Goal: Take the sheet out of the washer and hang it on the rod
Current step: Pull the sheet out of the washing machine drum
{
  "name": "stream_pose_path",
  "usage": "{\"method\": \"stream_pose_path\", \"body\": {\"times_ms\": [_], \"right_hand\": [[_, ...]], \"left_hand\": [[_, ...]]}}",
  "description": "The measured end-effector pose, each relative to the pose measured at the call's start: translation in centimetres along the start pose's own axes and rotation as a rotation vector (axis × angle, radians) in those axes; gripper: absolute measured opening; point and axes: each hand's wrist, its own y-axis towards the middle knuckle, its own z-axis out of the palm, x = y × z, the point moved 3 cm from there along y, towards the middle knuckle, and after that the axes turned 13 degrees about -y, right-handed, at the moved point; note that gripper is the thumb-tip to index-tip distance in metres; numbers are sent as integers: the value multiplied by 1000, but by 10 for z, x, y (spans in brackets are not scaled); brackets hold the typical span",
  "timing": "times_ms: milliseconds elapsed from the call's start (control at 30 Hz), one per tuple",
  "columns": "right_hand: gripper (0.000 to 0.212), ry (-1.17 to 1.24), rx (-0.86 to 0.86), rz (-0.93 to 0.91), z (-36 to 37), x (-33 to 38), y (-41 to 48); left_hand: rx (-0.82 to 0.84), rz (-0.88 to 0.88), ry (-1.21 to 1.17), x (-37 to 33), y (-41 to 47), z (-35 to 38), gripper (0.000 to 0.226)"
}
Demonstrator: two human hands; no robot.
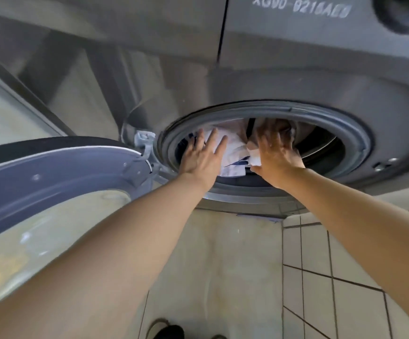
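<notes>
Spilling outward from washer (296, 77) mouth: bunched sheet (232, 152), long axis unclear.

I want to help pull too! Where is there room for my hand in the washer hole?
On the right, the dark gap between the right grip and the grey rubber door ring is free. Left and middle are crowded: the left grip lies flat on the white crumpled sheet, and the right grip clutches it.

Pale tiled floor (345, 277) with dark grout lines below; black shoe (169, 332) poking in at the bottom edge.
</notes>
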Motion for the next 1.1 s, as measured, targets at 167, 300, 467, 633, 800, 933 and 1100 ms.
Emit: {"method": "stream_pose_path", "body": {"times_ms": [167,300,467,633,800,933,1100], "right_hand": [[98,189,115,61,24,9,14],[91,207,118,20,32,20,16],[99,164,107,-4,37,28,15],[107,156,29,-38,42,35,10],[90,293,2,-50,45,51,0],[62,334,-67,6,40,47,-3],[54,479,-183,-27,29,41,-25]], "left_hand": [[44,-31,-12,11,26,15,83],[70,30,70,2,31,22,67],[-51,112,87,-1,21,17,33],[-173,53,-278,1,7,22,27],[-346,167,-621,-11,-28,31,13],[-439,213,-789,-23,-51,36,14],[-537,-170,-1195,-5,-72,27,17]]}}
